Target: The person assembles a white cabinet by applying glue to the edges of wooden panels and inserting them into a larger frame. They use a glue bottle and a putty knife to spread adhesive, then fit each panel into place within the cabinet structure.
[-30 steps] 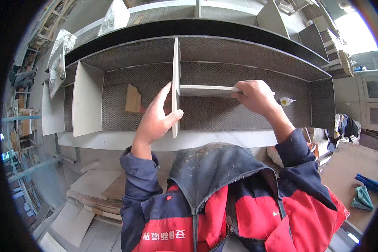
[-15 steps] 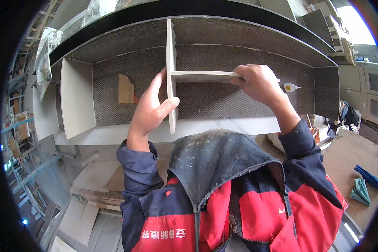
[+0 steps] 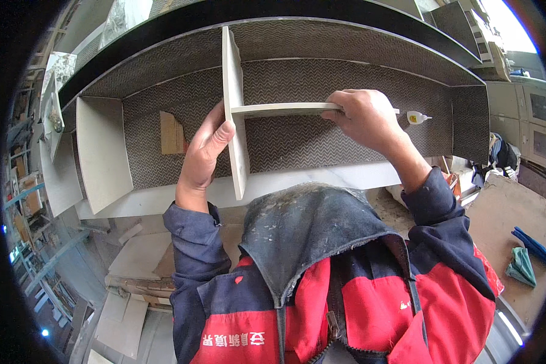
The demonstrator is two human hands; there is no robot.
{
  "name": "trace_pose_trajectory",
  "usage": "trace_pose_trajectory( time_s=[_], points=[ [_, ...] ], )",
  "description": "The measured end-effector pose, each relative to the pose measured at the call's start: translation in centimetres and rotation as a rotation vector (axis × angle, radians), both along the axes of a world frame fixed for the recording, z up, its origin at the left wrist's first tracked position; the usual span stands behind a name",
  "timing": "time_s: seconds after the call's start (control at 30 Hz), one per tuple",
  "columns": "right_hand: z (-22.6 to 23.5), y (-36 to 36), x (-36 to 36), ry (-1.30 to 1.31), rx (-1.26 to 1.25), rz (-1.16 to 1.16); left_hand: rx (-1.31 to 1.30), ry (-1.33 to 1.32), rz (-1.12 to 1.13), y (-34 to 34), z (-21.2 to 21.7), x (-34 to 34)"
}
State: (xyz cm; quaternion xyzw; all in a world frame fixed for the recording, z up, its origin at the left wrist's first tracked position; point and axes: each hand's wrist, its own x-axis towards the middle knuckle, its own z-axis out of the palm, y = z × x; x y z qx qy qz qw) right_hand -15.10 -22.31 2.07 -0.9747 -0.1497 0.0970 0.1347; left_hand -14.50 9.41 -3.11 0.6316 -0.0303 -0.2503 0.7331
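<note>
Since the earlier frame: left hand (image 3: 201,155) and upright divider (image 3: 238,145) shifted leftward in view; left thumb, then laid across the divider's near edge, now sits toward its left side. Left to right: a pale upright panel (image 3: 105,151) stands in the chevron-patterned open box (image 3: 346,142); a tan wood offcut (image 3: 172,133) with one ragged edge lies on the patterned surface. Left hand rests against the divider's left side, thumb and fingers apart, not closed around it. Below, white lettering (image 3: 233,339) on the red-and-navy jacket (image 3: 376,303), upside down from this view; not transcribed. Divider stands within the box; cross board (image 3: 285,108) meets its right face, forming a sideways T. Right hand (image 3: 370,121) is clamped on the board near its right end, which projects beyond the hand. Just beside that end, a small white bottle (image 3: 417,117) lies, nozzle rightward; print on its yellow label too small to read.
</note>
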Motion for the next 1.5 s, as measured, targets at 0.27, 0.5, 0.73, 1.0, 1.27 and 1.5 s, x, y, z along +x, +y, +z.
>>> trace_pose_trajectory(
  time_s=[0.27,0.5,0.73,1.0,1.27,1.5],
  points=[
    [0.3,0.2,0.1,0.001,-0.032,0.008,0.025,0.025,0.017,-0.2,0.8,0.1],
    [0.1,0.6,0.3,0.079,-0.077,-0.016,0.195,0.036,0.127,-1.2,1.3,0.8],
    [1.7,-1.8,-2.4,-0.591,0.456,-0.022,0.133,0.162,0.171,-0.8,1.2,1.5],
    [-10.0,-18.9,-11.2,-0.687,0.771,-1.231,0.152,0.183,0.226,-2.2,2.6,1.4],
    [-17.0,-22.9,-9.6,-0.367,0.572,-1.162,0.163,0.192,0.210,-1.1,2.5,1.6],
    [2.5,-12.0,-0.5,-0.341,0.890,-0.664,0.182,0.162,0.187,-1.2,2.6,1.1]
  ],
)
